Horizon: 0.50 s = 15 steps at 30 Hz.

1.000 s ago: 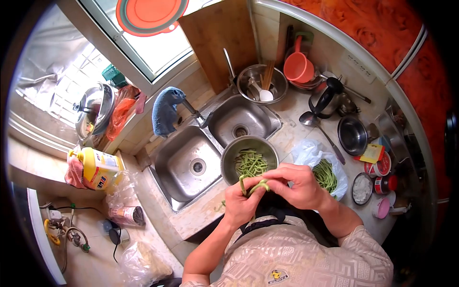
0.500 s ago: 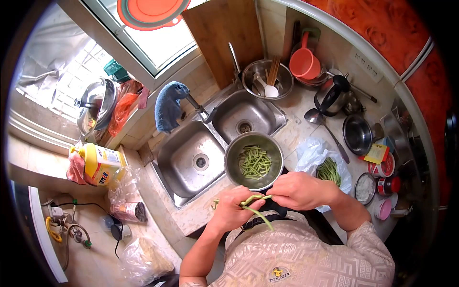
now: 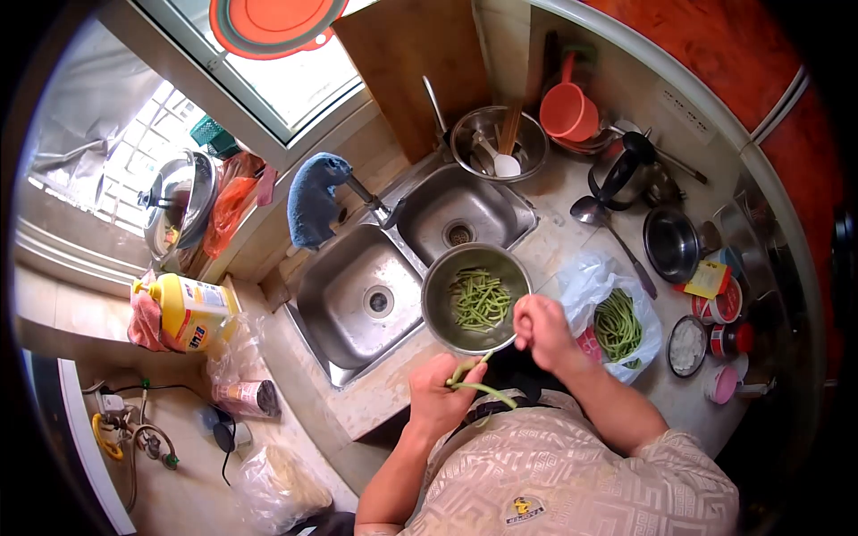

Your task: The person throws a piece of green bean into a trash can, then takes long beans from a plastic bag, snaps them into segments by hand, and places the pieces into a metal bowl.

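Note:
My left hand (image 3: 438, 393) is closed around a few long green beans (image 3: 483, 390), whose ends stick out to the right of the fingers. My right hand (image 3: 542, 329) is at the front right rim of a metal bowl, fingers pinched together; whatever they hold is hidden. Short pieces of green bean (image 3: 480, 301) lie in the metal bowl (image 3: 431, 313), which stands at the counter's front edge beside the sink. To the right of my right hand, whole green beans (image 3: 617, 326) fill an open white plastic bag (image 3: 579, 277).
Behind the bowl is a double sink (image 3: 344, 308) with a faucet (image 3: 386, 214) covered by a blue cloth. A ladle (image 3: 617, 241), a dark metal bowl (image 3: 670, 243) and several jars stand on the right. A yellow bottle (image 3: 188, 308) sits on the left ledge.
My right hand has moved away from the left one, up to the bowl's rim. The left hand still holds its beans, nearly in the same place.

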Motion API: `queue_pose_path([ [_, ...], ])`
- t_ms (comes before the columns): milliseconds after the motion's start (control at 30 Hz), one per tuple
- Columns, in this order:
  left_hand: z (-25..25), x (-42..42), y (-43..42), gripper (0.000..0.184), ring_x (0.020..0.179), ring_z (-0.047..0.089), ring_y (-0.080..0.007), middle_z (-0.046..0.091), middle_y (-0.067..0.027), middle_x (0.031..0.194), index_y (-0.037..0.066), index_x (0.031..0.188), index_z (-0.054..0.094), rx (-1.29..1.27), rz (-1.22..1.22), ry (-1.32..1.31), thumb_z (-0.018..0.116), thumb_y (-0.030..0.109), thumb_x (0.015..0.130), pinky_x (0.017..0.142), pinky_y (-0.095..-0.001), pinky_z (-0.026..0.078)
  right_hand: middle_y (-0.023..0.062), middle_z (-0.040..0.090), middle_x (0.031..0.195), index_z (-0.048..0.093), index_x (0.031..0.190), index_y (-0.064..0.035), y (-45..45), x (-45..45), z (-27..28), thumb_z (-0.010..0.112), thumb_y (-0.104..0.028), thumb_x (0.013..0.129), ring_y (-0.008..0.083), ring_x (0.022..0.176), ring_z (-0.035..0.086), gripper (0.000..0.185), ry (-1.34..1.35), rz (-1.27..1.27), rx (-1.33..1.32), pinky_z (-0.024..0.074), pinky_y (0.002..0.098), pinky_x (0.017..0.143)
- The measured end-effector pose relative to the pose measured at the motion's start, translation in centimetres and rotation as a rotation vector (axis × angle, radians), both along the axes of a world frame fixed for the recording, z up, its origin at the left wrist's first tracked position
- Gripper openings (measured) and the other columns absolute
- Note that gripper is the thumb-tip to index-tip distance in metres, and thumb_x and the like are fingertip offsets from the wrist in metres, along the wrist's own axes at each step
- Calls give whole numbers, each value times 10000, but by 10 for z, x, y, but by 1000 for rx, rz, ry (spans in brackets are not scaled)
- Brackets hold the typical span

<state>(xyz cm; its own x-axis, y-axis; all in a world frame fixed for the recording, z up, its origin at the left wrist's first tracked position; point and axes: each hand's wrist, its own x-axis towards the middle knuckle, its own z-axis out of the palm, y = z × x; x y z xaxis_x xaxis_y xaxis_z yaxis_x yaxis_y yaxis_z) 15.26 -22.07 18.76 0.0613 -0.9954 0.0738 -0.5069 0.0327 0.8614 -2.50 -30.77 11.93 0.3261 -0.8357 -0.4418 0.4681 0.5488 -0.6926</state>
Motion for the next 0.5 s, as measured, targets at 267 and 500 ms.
queue_pose_path([
  [267,6,-3,-10,194,592,524,-77,592,-19,647,36,927,672,193,-113,176,763,90,765,564,-243,434,46,589,710,582,857,-38,-4,-12,38,556,-168,938,72,526,467,155,-1,845,-79,408,222,494],
  [500,-18,19,-3,159,593,512,-50,606,-20,699,12,949,610,338,-102,567,680,130,871,532,-203,408,-14,533,646,573,821,-46,-1,-11,32,589,-153,922,40,504,408,148,-39,664,3,309,207,434],
])
